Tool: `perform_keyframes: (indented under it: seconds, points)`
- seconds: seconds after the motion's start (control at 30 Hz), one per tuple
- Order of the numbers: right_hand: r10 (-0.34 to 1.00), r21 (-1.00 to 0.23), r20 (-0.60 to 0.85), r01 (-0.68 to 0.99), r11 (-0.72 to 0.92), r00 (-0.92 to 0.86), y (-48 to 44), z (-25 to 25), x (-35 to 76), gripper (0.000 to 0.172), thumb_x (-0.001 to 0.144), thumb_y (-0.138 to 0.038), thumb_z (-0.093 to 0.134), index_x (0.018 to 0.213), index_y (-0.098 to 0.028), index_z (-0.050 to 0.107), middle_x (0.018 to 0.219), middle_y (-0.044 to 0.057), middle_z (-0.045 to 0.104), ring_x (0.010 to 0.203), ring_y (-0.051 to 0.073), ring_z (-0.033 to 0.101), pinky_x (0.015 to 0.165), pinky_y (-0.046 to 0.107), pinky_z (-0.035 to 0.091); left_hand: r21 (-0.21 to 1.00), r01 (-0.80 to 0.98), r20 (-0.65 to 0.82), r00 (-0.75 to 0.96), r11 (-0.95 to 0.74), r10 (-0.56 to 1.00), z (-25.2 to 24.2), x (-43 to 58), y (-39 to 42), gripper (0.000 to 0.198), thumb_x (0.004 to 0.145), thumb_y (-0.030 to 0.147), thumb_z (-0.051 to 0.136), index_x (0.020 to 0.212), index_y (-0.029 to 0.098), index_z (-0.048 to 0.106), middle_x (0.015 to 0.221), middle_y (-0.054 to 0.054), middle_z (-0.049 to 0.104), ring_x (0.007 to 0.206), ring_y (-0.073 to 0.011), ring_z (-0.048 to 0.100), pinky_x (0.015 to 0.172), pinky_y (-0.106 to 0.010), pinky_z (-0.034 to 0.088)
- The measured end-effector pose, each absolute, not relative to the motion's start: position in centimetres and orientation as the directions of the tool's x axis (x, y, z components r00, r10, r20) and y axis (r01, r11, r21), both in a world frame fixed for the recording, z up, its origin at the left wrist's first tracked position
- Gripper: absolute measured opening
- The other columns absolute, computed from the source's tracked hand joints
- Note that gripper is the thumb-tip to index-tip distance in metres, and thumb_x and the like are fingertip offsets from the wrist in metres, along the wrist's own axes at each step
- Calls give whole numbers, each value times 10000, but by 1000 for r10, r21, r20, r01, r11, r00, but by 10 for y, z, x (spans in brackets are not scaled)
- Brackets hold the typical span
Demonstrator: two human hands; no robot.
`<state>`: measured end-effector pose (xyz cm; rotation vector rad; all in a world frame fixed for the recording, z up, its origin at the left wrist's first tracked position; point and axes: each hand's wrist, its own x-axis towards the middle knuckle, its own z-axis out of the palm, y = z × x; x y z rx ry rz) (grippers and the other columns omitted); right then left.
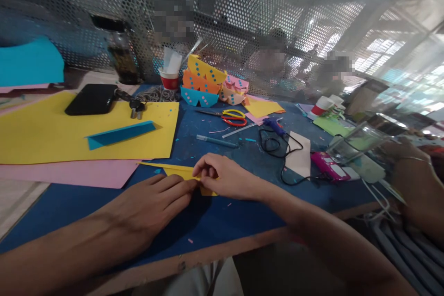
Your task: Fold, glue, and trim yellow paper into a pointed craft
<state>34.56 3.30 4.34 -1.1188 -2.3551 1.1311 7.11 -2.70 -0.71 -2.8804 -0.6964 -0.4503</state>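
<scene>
A piece of yellow paper [176, 172] lies on the blue tabletop in front of me, with a narrow strip folded along its far edge. My left hand [156, 199] rests on the near side of it, palm down, fingers stretched out; its thumb is hidden. From the right, my right hand [227, 175] pinches the paper near the fold, thumb against curled forefinger. The fingertips of both hands almost meet, and they cover part of the paper. Just beyond the hands lies a blue pen-like stick [217, 141].
Beyond are scissors [234, 116], a glue gun [274, 125] with black cord, and colourful paper masks [201, 81]. At left, a phone [92, 99], keys [136, 106] and a folded blue strip [121, 135] lie on a yellow sheet [52, 138]. Another person's arm [412, 171] is at right.
</scene>
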Motion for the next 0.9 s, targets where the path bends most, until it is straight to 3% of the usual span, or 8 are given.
perform_keyframes:
  seconds: [0.33, 0.63, 0.8, 0.9]
  points:
    - [787, -805, -52, 492, 331, -615, 33, 38, 348, 196, 1020, -76, 698, 1140, -217, 761, 911, -35, 706, 821, 151, 651, 770, 285, 483, -85, 445, 336, 855, -892, 394, -9, 70, -25, 455, 1003, 72, 689, 1434, 184, 778, 1409, -159, 869, 1293, -332, 762, 1124, -448, 611]
    - [807, -831, 20, 439, 341, -591, 37, 40, 350, 156, 1009, -93, 678, 1075, -207, 762, 1016, -6, 746, 884, 161, 664, 833, 299, 524, -108, 460, 368, 842, -881, 395, -3, 71, -25, 571, 972, -20, 564, 1457, 179, 788, 1452, -129, 884, 1293, -296, 777, 1144, -420, 607]
    - [814, -732, 173, 481, 483, -554, 42, 41, 359, 152, 1037, -97, 659, 1084, -195, 765, 1103, 33, 748, 942, 174, 680, 908, 324, 536, 63, 484, 417, 782, -873, 463, -18, 66, -20, 725, 910, -71, 499, 1527, 196, 768, 1518, -113, 864, 1362, -266, 792, 1188, -410, 649]
    - [794, -602, 203, 566, 563, -574, 43, 45, 367, 103, 1091, -125, 687, 1076, -198, 757, 1133, 49, 742, 1002, 189, 687, 965, 342, 526, 155, 467, 472, 739, -870, 481, -20, 60, -13, 718, 967, -56, 446, 1531, 235, 782, 1516, -90, 868, 1340, -230, 834, 1162, -355, 677]
